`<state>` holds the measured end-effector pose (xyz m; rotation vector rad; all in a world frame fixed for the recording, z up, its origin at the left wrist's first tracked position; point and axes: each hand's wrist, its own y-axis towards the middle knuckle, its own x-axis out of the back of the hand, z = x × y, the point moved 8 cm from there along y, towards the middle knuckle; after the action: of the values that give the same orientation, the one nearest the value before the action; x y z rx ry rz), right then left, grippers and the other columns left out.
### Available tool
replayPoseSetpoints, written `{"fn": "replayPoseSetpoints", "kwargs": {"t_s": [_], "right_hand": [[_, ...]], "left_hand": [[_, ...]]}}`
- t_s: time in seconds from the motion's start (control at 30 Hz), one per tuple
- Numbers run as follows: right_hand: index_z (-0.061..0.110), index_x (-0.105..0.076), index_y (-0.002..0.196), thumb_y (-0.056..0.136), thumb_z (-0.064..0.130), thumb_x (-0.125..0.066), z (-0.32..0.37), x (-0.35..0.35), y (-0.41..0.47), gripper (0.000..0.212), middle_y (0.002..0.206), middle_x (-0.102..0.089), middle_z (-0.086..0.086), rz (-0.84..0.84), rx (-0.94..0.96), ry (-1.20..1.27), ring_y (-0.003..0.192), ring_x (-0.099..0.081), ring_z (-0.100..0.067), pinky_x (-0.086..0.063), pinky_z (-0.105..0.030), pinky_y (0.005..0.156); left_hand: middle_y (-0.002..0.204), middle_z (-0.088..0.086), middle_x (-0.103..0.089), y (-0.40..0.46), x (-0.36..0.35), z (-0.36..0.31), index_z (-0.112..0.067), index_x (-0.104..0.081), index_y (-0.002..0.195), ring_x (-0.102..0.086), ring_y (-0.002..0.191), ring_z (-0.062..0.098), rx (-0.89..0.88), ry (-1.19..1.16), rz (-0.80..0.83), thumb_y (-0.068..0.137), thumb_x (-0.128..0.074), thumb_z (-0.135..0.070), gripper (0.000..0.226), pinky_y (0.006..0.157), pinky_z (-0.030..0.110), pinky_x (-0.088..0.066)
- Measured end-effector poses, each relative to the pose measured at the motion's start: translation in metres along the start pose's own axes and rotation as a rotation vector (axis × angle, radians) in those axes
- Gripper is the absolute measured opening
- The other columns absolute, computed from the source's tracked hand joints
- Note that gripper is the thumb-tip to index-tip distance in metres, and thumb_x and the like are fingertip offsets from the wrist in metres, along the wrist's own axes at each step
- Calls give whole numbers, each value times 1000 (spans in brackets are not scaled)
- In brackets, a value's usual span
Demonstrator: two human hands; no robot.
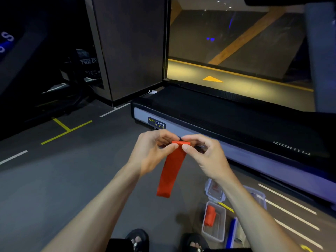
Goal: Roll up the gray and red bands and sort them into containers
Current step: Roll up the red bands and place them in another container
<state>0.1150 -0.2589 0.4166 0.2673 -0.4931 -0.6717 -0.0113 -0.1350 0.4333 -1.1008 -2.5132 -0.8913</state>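
A red band (pixel 171 171) hangs in front of me, its top end folded over into a small roll. My left hand (pixel 152 151) pinches the left side of that roll between thumb and fingers. My right hand (pixel 203 153) pinches the right side the same way. The loose tail of the band dangles down between my forearms. On the floor below right stands a clear container (pixel 221 226) with a rolled red band (pixel 210 215) inside. No gray band is recognisable in view.
A second clear container (pixel 209 190) and a lid (pixel 260 197) lie partly behind my right forearm, a blue-edged lid (pixel 231 231) beside them. A treadmill (pixel 236 124) runs along the right. My sandalled feet (pixel 138 239) show at the bottom edge.
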Motion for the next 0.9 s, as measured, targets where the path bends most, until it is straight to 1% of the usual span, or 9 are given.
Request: {"fn": "replayPoseSetpoints", "kwargs": {"t_s": [0.1, 0.2, 0.3, 0.4, 0.47, 0.53, 0.67, 0.8, 0.9], "right_hand": [[26, -78, 97, 91, 13, -76, 4, -1, 1, 15, 94, -77, 11, -19, 16, -24, 92, -71, -13, -55, -44, 89], [28, -78, 94, 92, 13, -74, 7, -2, 2, 15, 93, -77, 12, -28, 21, -12, 91, -71, -12, -56, -43, 89], [28, -78, 95, 94, 17, -73, 10, -2, 2, 12, 93, -77, 11, -31, 24, -2, 92, -71, -13, -56, -41, 90], [27, -77, 98, 94, 19, -73, 11, -1, 1, 10, 93, -77, 6, -18, 27, 13, 91, -71, -14, -55, -40, 89], [27, -77, 99, 93, 19, -75, 11, 0, 0, 10, 92, -76, 2, -8, 25, 16, 88, -70, -16, -55, -41, 87], [25, -77, 97, 93, 18, -75, 11, 2, 0, 9, 90, -76, 1, -8, 27, 19, 87, -70, -18, -55, -44, 87], [24, -77, 94, 93, 17, -75, 11, 3, -1, 7, 90, -76, 0, -5, 30, 31, 87, -70, -20, -55, -47, 87], [24, -76, 93, 93, 16, -75, 13, 2, -1, 8, 90, -76, 1, 2, 32, 45, 87, -71, -21, -56, -48, 86], [21, -75, 94, 93, 13, -74, 14, 1, 0, 8, 91, -77, 1, 7, 28, 63, 87, -72, -20, -57, -49, 86]], "left_hand": [[84, -9, -76, 0, 1, 4, -24, -78, 94, -71, 80, 6, 5, -11, -6, 82, -84, -16, 16, 74, 17, -52], [90, -9, -76, 0, -1, 7, -27, -76, 101, -72, 84, 9, 9, -45, 38, 82, -84, -18, 22, 79, 24, -56], [90, -5, -77, 0, -3, 9, -24, -76, 99, -74, 86, 12, 27, -111, 59, 86, -81, -16, 16, 82, 28, -57], [90, -3, -78, 0, -5, 11, -23, -77, 97, -75, 88, 16, 18, -145, 69, 88, -79, -20, 9, 87, 39, -59], [90, 0, -78, 0, -7, 12, -23, -78, 97, -75, 89, 19, 19, -178, 85, 88, -79, -23, 9, 89, 47, -58], [92, 2, -78, 0, -9, 12, -22, -78, 98, -75, 91, 23, 26, -215, 102, 89, -79, -23, 10, 90, 52, -57], [96, 6, -78, -1, -13, 11, -17, -77, 104, -74, 95, 26, 33, -295, 136, 92, -76, -22, 13, 93, 54, -55], [92, 4, -79, -1, -8, 12, -15, -79, 97, -75, 91, 25, 49, -313, 83, 90, -77, -19, 9, 90, 53, -58], [92, 3, -79, 0, -8, 12, -16, -79, 95, -76, 91, 25, 54, -313, 85, 90, -78, -18, 6, 90, 52, -58]]}}
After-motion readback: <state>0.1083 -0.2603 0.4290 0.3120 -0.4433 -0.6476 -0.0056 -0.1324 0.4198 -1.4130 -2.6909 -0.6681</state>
